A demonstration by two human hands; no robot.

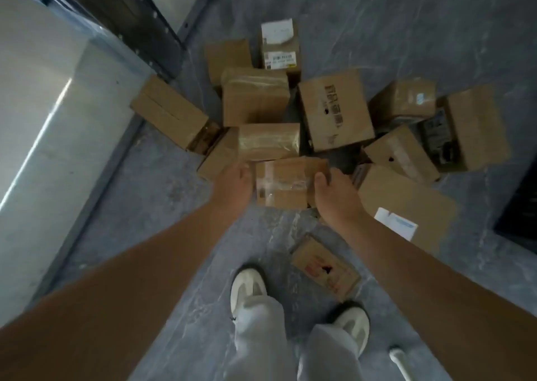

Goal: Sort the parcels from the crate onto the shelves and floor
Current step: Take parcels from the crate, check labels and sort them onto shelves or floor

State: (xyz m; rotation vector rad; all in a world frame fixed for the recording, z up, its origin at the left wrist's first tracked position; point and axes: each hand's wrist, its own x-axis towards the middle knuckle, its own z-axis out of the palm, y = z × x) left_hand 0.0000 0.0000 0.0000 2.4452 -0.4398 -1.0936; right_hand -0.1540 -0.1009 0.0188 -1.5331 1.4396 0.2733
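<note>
1. Item in hand: taped parcel [283, 183], a small brown carton with clear tape across the top. It sits at the near edge of the parcel pile [334, 110] on the grey floor [174, 194]. I cannot tell whether it rests on the floor or is already clear of it.
2. My right hand [334, 194]: thumb laid over the carton's top right edge, fingers wrapped down its right side, holding it.
3. My left hand [232, 183]: set against the carton's left side. The fingers fold down out of sight, so I cannot tell whether they have closed on it.
4. Neighbours: another taped carton [268, 141] touching the far side, and a flat labelled parcel [406, 206] just beside it on the right.
5. Handling note: I judge even pressure from both sides is best, lifting straight up so the touching cartons are not dragged along.
6. Destination: the shelf unit [43, 90] stands to the left. My shoes [247, 290] and a small flat carton [325, 273] lie near, so I should mind my footing when turning.
</note>
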